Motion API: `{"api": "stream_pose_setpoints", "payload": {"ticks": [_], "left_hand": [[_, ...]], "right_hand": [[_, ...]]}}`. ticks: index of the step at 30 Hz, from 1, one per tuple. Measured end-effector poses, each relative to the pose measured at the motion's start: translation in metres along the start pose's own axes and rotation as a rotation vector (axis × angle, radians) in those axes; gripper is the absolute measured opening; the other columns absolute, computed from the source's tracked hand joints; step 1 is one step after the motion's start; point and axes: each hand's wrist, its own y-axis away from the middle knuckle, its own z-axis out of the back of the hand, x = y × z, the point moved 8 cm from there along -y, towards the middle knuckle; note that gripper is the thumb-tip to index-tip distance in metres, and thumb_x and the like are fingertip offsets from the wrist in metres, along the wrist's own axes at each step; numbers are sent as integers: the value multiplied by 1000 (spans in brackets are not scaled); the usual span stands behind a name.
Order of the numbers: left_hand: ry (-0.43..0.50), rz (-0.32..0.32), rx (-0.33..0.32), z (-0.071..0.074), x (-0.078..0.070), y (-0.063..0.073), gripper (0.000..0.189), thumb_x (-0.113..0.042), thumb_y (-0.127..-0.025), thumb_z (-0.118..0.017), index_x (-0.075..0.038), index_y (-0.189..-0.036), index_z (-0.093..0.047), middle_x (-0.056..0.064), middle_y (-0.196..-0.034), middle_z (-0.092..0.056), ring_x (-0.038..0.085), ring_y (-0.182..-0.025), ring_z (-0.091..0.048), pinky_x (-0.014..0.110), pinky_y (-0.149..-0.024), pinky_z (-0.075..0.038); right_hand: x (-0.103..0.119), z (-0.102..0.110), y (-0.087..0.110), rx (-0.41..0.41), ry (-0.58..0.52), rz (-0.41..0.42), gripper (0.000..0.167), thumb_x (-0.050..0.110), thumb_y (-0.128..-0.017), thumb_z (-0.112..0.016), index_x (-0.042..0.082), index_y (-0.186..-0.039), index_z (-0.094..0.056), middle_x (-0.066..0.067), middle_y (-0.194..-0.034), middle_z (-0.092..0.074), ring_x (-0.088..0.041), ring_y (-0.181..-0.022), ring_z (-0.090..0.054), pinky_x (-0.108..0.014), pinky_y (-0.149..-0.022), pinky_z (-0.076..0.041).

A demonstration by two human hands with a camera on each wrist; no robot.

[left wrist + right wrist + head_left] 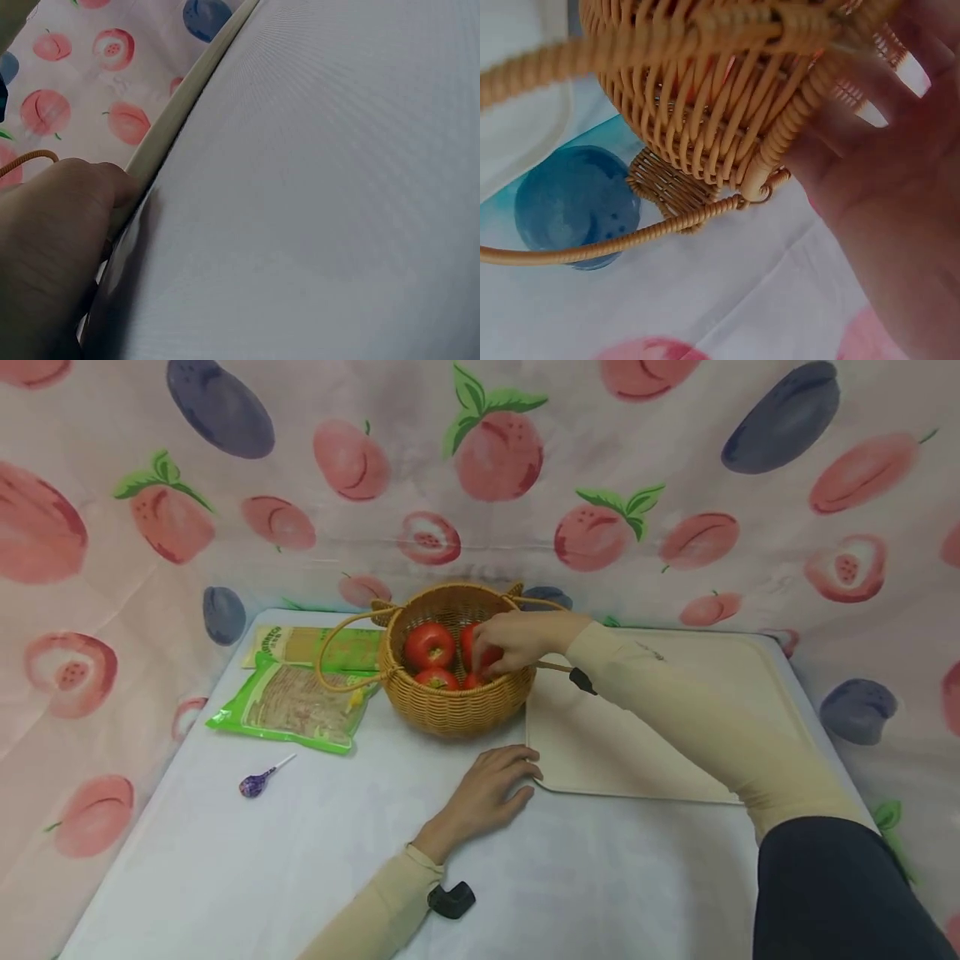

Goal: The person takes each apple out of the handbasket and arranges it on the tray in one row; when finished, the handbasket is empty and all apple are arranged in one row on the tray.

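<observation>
A round wicker basket (450, 714) with looped handles holds several red tomatoes (430, 646). My right hand (517, 639) reaches over its right rim, fingers bent down around a tomato at that side; its fingertips are partly hidden. In the right wrist view the basket's weave (705, 120) is close beside the palm (900, 172). My left hand (487, 789) rests on the white table by the near left corner of a cream tray (645, 718), fingers loosely bent and touching its edge. The left wrist view shows the thumb (97, 184) against the tray's rim (180, 105).
Left of the basket lie a green-edged clear food packet (300, 702) and a flatter yellow-green packet (315, 647) behind it. A purple-wrapped lollipop (255, 785) lies nearer, at the left. A fruit-print cloth (495, 543) hangs behind the table.
</observation>
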Motion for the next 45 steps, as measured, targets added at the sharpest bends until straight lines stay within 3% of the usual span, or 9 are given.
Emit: {"api": "stream_pose_setpoints", "payload": {"ticks": [7,16,21,25,31,38,45], "left_hand": [[1,8,1,-4,-3,-3,13,-26,-91,-61,-26,-104,-64,-8,-122,-56,10,-124,-46,34,-107,-35],[-21,-4,-8,-3,-5,-3,12,-26,-91,-60,-26,-103,-63,-8,-120,-56,11,-121,-47,34,-105,-37],[-18,4,2,-2,-5,-3,12,-25,-91,-61,-26,-103,-63,-8,-121,-56,11,-121,-46,34,-105,-37],[3,23,23,-3,-5,-3,12,-24,-91,-61,-26,-103,-63,-8,-122,-56,11,-122,-45,35,-106,-36],[-13,37,34,-3,-3,-1,13,-26,-91,-60,-25,-103,-63,-7,-122,-56,12,-122,-46,35,-106,-37],[-19,42,32,-1,0,-1,13,-25,-91,-60,-25,-104,-63,-7,-122,-56,11,-122,-45,34,-106,-36],[1,45,31,0,-2,-1,13,-25,-91,-60,-25,-103,-63,-7,-121,-56,12,-122,-45,35,-106,-36]], "right_hand": [[-11,-15,-12,177,-25,-57,25,20,-90,-63,19,-114,-68,-1,-119,-62,-19,-113,-56,-37,-97,-46],[-18,-32,-19,339,-83,-148,46,11,-90,-60,25,-134,-54,3,-138,-51,-19,-131,-42,-38,-108,-38],[-20,-38,-22,400,-51,-194,53,7,-90,-54,30,-137,-46,2,-142,-42,-17,-128,-39,-38,-106,-38],[-25,-43,-23,445,-45,-280,57,4,-88,-47,34,-136,-41,1,-139,-39,-19,-121,-35,-34,-98,-36],[-26,-46,-28,460,-33,-313,54,4,-88,-47,37,-132,-40,1,-135,-39,-22,-116,-35,-35,-91,-36],[-22,-48,-38,420,-56,-211,43,3,-88,-49,25,-124,-45,-3,-126,-46,-22,-109,-40,-34,-87,-36],[-19,-47,-38,394,-71,-168,38,5,-87,-51,21,-122,-47,-3,-123,-46,-20,-106,-41,-31,-82,-35]]}}
